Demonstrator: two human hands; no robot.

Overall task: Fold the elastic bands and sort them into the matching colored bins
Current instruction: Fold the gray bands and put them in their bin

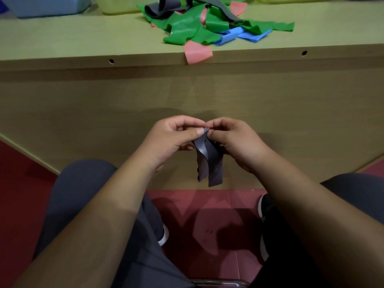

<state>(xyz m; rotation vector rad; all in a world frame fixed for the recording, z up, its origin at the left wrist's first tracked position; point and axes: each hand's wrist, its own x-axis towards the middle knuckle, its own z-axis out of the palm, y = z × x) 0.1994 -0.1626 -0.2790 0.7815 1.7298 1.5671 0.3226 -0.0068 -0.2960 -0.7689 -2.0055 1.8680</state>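
Observation:
A dark grey elastic band (209,163) hangs doubled over in front of the table's side panel, below the tabletop. My left hand (172,140) pinches its top edge between thumb and fingers. My right hand (234,142) pinches the same top edge from the other side, fingertips almost meeting. On the tabletop lies a tangled pile of bands: green (187,30), blue (234,37), pink (197,53) and dark grey (160,7). One pink band end droops over the table's front edge.
A blue bin (41,7) stands at the back left of the table, with yellow bins (118,5) beside it and at the back right. My knees and shoes are over a red tiled floor (207,204) below.

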